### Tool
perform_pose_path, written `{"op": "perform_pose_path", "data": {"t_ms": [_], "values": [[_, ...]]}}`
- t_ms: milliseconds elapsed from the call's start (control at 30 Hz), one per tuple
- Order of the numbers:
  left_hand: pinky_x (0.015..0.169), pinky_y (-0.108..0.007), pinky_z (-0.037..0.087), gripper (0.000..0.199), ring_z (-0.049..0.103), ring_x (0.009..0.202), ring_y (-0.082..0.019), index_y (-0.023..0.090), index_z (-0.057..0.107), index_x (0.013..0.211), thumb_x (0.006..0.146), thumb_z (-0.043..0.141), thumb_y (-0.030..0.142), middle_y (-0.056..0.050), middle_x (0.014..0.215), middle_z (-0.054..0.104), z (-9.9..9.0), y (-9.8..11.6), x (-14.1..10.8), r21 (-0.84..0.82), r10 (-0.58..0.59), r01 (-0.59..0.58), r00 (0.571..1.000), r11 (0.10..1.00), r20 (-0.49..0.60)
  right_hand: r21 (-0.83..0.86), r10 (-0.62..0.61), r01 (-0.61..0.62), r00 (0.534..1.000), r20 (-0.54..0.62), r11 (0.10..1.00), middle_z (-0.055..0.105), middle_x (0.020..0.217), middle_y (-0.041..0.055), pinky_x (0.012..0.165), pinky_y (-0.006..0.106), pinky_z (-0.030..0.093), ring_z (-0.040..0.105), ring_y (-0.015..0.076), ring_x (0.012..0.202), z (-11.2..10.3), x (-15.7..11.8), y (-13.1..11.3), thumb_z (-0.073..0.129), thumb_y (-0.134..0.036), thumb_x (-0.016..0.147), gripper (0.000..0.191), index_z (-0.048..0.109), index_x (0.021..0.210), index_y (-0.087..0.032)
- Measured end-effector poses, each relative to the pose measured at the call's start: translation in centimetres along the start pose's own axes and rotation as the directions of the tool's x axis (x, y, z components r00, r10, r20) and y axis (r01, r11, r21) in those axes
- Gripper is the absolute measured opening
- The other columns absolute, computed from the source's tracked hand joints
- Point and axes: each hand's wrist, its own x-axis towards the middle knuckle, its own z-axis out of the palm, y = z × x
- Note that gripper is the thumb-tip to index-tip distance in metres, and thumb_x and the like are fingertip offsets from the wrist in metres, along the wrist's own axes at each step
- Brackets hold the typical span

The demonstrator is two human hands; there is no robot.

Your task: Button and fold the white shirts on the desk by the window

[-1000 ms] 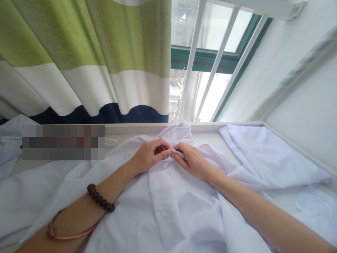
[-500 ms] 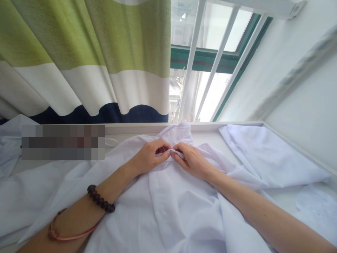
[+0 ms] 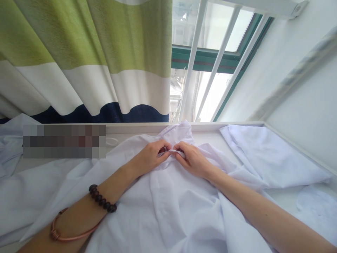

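Observation:
A white shirt (image 3: 181, 200) lies spread in front of me, its collar (image 3: 179, 131) pointing toward the window and its front placket running down toward me. My left hand (image 3: 151, 154) pinches the placket edge just below the collar. Close by on the right, my right hand (image 3: 193, 160) pinches the same edge, with the thumb underneath. A narrow folded strip of cloth shows between the two sets of fingertips. Whether a button is in there I cannot tell. A dark bead bracelet (image 3: 101, 200) and a copper-coloured bangle (image 3: 75, 237) circle my left forearm.
More folded white cloth (image 3: 271, 154) lies at the right, and a crumpled white piece (image 3: 12, 140) at the far left. A blurred-out patch (image 3: 64, 141) hides something behind the shirt. A striped curtain (image 3: 92, 52) and white window bars (image 3: 214, 63) stand behind the raised ledge (image 3: 207, 125).
The fingertips have drawn slightly apart, with a bit more of the cloth edge showing between them. Otherwise both hands keep their place on the shirt, and the view has shifted a little.

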Motion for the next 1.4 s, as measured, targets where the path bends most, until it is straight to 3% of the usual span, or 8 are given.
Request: {"op": "perform_pose_path", "data": {"t_ms": [200,333,633,867,1167,1400], "values": [[0.065,-0.023,0.045,0.013,0.055,0.064,-0.012,0.019,0.065,0.086,0.084,0.061,0.031,0.002,0.075,0.066,-0.3,-0.1,0.1,-0.024,-0.006,0.005,0.997,1.000,-0.074,0.107,0.018,-0.013,0.999,-0.043,0.994,0.064,0.086,0.0025,0.069,0.027,0.042,0.057,0.0150,0.075,0.1,0.1,0.1,0.052,-0.019,0.086,0.008,0.058,0.092,-0.019],[0.064,-0.023,0.045,0.011,0.055,0.064,-0.012,0.018,0.063,0.085,0.084,0.060,0.029,0.002,0.076,0.066,-0.3,-0.2,0.1,-0.017,0.001,-0.003,0.996,1.000,-0.084,0.133,0.031,-0.029,0.999,-0.014,0.991,0.065,0.085,0.0022,0.067,0.026,0.042,0.057,0.0141,0.072,-0.3,0.2,-0.2,0.055,-0.021,0.085,0.009,0.060,0.091,-0.018],[0.070,-0.025,0.045,0.015,0.057,0.071,-0.014,0.019,0.058,0.087,0.091,0.052,0.032,0.000,0.082,0.065,-0.5,-0.1,-0.2,0.037,0.067,-0.067,0.998,0.997,0.003,0.150,0.022,-0.031,0.998,0.060,0.988,0.065,0.087,0.0014,0.065,0.025,0.040,0.054,0.0129,0.070,-0.6,0.1,0.1,0.055,-0.024,0.087,0.012,0.060,0.096,-0.018],[0.070,-0.025,0.045,0.016,0.058,0.072,-0.014,0.019,0.058,0.089,0.092,0.050,0.033,0.001,0.082,0.065,-0.2,0.1,-0.1,-0.021,0.049,-0.048,0.998,0.999,0.044,0.131,0.018,-0.038,0.989,0.148,0.991,0.062,0.082,-0.0001,0.062,0.025,0.038,0.050,0.0123,0.067,-1.0,0.2,0.3,0.055,-0.031,0.089,0.014,0.058,0.094,-0.019],[0.062,-0.023,0.043,0.016,0.054,0.067,-0.012,0.018,0.063,0.089,0.086,0.056,0.032,0.001,0.076,0.061,-0.5,0.2,0.1,-0.069,0.034,-0.031,0.998,0.997,0.045,0.128,0.028,-0.042,0.994,0.106,0.991,0.059,0.077,-0.0008,0.062,0.025,0.037,0.050,0.0119,0.065,-0.8,0.2,0.3,0.054,-0.031,0.090,0.013,0.057,0.089,-0.019],[0.058,-0.023,0.041,0.016,0.049,0.062,-0.011,0.018,0.064,0.083,0.082,0.058,0.032,0.002,0.068,0.057,-0.8,0.2,0.5,-0.158,-0.046,0.061,0.994,0.986,0.101,0.097,0.019,-0.029,0.994,0.109,0.995,0.060,0.077,-0.0001,0.063,0.025,0.039,0.053,0.0130,0.067,-0.7,0.3,-0.1,0.051,-0.033,0.093,0.016,0.055,0.086,-0.019]]}}
